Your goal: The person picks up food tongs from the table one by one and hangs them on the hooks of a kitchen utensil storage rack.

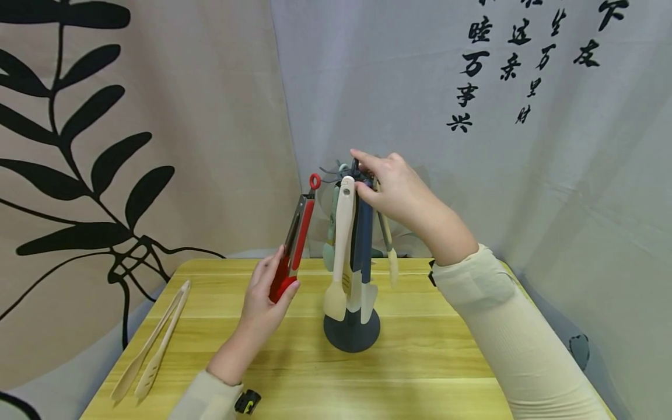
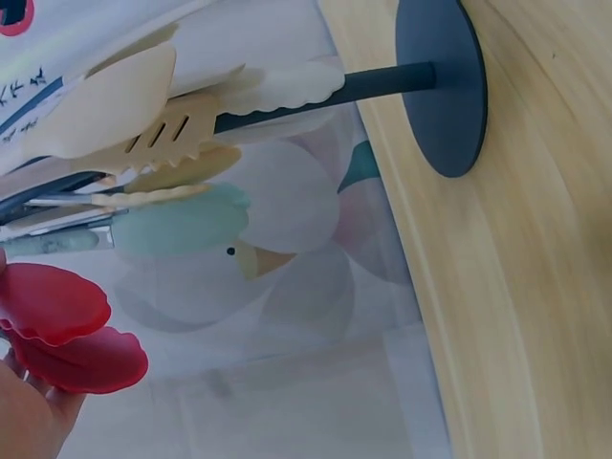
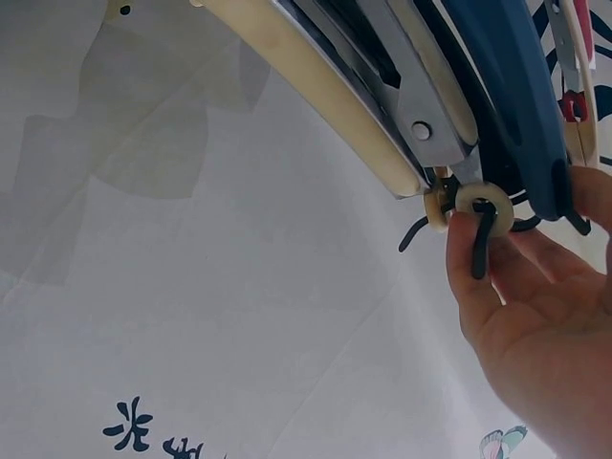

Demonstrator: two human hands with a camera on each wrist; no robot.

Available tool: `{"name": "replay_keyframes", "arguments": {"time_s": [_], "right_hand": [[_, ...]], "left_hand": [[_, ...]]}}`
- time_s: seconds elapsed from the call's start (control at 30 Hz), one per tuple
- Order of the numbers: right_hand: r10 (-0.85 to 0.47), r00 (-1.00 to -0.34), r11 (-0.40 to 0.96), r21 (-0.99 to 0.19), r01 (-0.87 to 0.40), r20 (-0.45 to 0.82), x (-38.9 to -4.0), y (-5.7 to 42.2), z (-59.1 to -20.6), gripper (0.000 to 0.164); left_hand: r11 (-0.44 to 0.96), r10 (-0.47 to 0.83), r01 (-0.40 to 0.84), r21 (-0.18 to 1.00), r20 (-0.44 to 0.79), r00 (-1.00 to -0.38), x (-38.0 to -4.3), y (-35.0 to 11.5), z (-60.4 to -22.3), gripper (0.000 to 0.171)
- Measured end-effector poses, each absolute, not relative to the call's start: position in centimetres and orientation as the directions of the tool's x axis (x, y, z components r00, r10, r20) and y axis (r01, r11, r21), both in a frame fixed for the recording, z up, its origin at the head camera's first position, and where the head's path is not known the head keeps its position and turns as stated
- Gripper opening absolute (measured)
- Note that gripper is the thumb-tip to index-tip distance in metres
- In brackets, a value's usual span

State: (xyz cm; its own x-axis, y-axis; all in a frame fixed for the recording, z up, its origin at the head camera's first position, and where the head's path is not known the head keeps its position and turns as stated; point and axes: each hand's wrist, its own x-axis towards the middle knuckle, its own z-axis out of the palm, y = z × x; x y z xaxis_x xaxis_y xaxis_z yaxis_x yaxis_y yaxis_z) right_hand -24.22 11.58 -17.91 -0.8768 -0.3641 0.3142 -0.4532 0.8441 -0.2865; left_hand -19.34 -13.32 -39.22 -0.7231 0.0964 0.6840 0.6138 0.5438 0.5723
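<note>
My left hand [image 1: 265, 297] holds red tongs [image 1: 303, 233] by their lower end, tips down and pull ring up, left of a dark utensil stand [image 1: 352, 337]. In the left wrist view the red scalloped tips of the tongs sit slightly apart. At the top of the stand, my right hand [image 1: 399, 184] grips round the hooks. The right wrist view has its fingers against a cream ring on a dark hook [image 3: 480, 251] and its thumb near a blue handle [image 3: 512, 105]. A cream spoon [image 1: 335, 300] and a blue-handled spatula [image 1: 367, 233] hang from the stand.
Cream tongs [image 1: 152, 350] lie on the left part of the wooden table [image 1: 420, 361]. More hanging utensils, among them a slotted turner [image 2: 177, 134] and a pale green tool [image 2: 182, 220], crowd the stand. Cloth curtains [image 1: 220, 116] surround the table's back and sides.
</note>
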Motion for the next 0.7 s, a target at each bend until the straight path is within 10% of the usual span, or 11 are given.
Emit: {"name": "replay_keyframes", "arguments": {"time_s": [0.7], "right_hand": [[-0.372, -0.872, 0.843, -0.277, -0.461, 0.320, -24.17, 11.49, -17.95, 0.058]], "left_hand": [[0.536, 0.117, 0.620, 0.574, 0.676, -0.727, -19.44, -12.46, -39.23, 0.077]]}}
